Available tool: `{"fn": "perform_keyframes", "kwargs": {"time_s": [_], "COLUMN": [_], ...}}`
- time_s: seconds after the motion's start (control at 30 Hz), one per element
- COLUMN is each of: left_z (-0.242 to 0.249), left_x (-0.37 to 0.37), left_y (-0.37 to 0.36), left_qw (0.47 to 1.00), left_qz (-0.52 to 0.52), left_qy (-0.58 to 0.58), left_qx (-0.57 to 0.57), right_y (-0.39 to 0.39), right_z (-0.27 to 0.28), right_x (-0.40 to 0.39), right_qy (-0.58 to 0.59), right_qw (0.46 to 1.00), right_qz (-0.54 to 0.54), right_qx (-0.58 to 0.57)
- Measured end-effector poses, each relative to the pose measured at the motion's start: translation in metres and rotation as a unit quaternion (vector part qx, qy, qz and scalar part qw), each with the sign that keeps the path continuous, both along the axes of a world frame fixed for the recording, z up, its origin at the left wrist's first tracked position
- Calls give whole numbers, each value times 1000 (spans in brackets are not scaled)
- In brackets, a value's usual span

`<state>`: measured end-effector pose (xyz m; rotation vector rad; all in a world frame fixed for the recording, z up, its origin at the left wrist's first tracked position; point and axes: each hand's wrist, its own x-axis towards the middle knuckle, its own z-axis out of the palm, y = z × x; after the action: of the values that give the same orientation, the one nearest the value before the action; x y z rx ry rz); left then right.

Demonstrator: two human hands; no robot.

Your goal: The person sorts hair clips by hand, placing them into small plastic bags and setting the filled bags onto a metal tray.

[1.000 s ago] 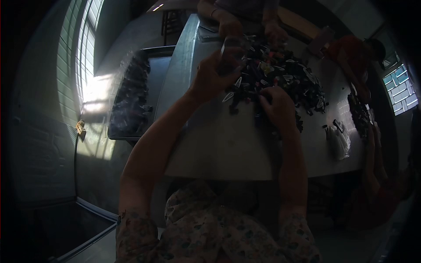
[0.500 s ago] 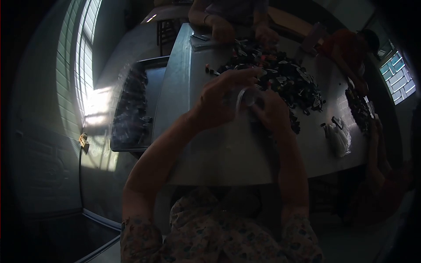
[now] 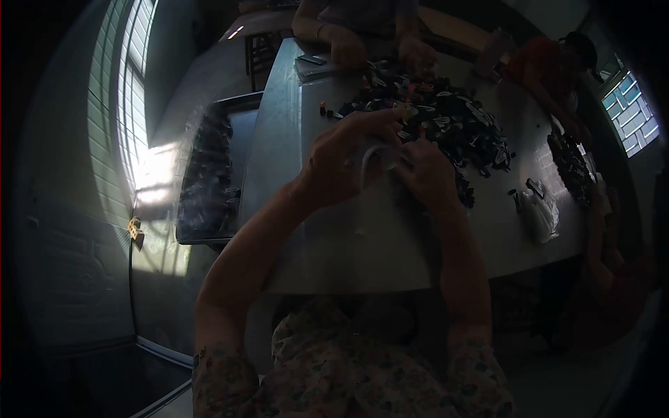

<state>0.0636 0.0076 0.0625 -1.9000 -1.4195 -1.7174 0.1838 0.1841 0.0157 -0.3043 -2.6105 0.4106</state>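
Over the middle of the table, my left hand [image 3: 338, 159] is curled round a clear, shiny plastic piece [image 3: 371, 159] with a curved rim, its upper fingers reaching forward toward the pile. It could be a clear bag or a roll of tape; the dim light does not show which. My right hand [image 3: 428, 173] is closed at the piece's right edge, fingertips bent inward against it. Right beyond both hands lies a heap of small black and white parts [image 3: 463, 129], with a few orange and red bits in it.
A dark tray [image 3: 244, 167] of dark parts stands left of the table [image 3: 334, 261]. Across the table a person's hands [image 3: 348, 50] are at the heap. On the right lie a clear plastic bag [image 3: 540, 217] and a smaller dark pile [image 3: 570, 167], where other people work.
Both hands have shifted slightly left with the clear piece, and its rim is turned differently. My right fingers are bent closer in. The picture is darker.
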Motion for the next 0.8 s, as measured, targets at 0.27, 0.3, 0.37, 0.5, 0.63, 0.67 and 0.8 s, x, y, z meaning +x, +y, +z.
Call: {"fn": "perform_keyframes", "kwargs": {"time_s": [0.27,0.3,0.37,0.5,0.63,0.67,0.8], "left_z": [-1,-1,0,-1,1,1,1], "left_x": [-1,-1,-1,-2,2,2,0], "left_y": [-1,-1,-1,0,-1,-1,0], "left_qw": [1000,1000,1000,1000,1000,1000,1000], "left_qz": [4,0,7,9,6,4,-5], "left_qy": [6,6,9,4,4,-1,-10], "left_qx": [-3,-2,-3,2,8,7,6], "right_y": [-3,-3,-2,-2,-3,-4,-5], "right_z": [2,1,0,-3,2,3,6], "right_x": [1,1,1,1,1,1,1], "right_qy": [-2,2,5,26,-5,-5,-15], "right_qw": [1000,1000,1000,1000,1000,1000,1000], "right_qz": [-9,-7,-5,-4,-11,-11,-17], "right_qx": [-1,2,5,15,0,0,-5]}}
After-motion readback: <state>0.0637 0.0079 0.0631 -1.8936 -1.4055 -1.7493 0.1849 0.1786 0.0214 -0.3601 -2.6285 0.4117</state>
